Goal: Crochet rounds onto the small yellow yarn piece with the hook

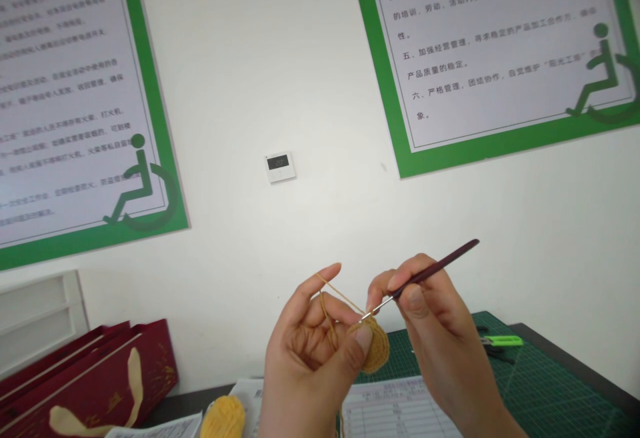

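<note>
Between the thumb and fingers of my left hand point(315, 345) is a round, mustard-yellow crochet piece point(377, 348). Yarn point(340, 291) of the same colour runs over my raised left index finger and down to the piece. My right hand point(435, 318) grips a crochet hook point(435, 270) with a dark purple handle, held like a pen. Its silver tip meets the upper edge of the crochet piece, close to my left thumb. Whether a loop sits on the hook is too small to tell.
A yellow yarn ball point(223, 418) lies at the lower left, near dark red gift bags point(110, 371). Printed sheets point(395, 411) and a green cutting mat point(540, 385) cover the table. A bright green-handled tool point(505, 341) lies on the mat. Behind stands a white wall with green-framed posters point(395, 105).
</note>
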### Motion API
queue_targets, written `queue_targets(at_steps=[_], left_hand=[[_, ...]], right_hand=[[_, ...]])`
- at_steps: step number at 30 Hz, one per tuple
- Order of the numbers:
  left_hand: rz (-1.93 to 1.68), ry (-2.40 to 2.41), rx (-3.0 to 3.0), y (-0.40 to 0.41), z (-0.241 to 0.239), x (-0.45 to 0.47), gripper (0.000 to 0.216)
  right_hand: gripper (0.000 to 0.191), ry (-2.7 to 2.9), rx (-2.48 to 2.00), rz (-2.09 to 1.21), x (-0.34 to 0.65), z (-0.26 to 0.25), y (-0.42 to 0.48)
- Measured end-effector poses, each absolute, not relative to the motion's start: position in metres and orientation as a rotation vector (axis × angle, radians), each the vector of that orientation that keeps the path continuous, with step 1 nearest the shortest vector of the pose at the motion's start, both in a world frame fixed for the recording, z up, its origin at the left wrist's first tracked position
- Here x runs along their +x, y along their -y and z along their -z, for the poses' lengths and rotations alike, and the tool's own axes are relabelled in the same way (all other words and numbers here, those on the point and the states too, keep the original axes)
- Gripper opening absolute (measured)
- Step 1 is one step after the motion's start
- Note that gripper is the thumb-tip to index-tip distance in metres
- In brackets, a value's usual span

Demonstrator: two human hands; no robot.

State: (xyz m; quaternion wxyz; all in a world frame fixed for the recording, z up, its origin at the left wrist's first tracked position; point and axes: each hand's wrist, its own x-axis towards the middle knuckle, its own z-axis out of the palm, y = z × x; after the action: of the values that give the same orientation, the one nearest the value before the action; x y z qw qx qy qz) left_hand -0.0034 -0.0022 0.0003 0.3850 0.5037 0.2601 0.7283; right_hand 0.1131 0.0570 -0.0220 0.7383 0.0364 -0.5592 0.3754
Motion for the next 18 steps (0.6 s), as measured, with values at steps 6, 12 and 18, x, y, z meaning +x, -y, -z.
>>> queue_targets(at_steps=[6, 12, 18], left_hand=[[-1.901, -0.673, 1.269, 0.000, 0.000, -0.003, 0.051], [-1.915, -0.668, 1.310, -0.001, 0.002, -0.001, 0.052], [-1.950, -0.667, 1.357, 0.000, 0.001, 0.001, 0.050]], right_hand=[[0.014, 1.284, 0.076, -0.684, 0.118, 0.022, -0.059], [0.011, 1.323, 0.046, -0.542, 0.121, 0.023, -0.056], [0.014, 1.402, 0.032, -0.326, 0.124, 0.025, -0.055]])
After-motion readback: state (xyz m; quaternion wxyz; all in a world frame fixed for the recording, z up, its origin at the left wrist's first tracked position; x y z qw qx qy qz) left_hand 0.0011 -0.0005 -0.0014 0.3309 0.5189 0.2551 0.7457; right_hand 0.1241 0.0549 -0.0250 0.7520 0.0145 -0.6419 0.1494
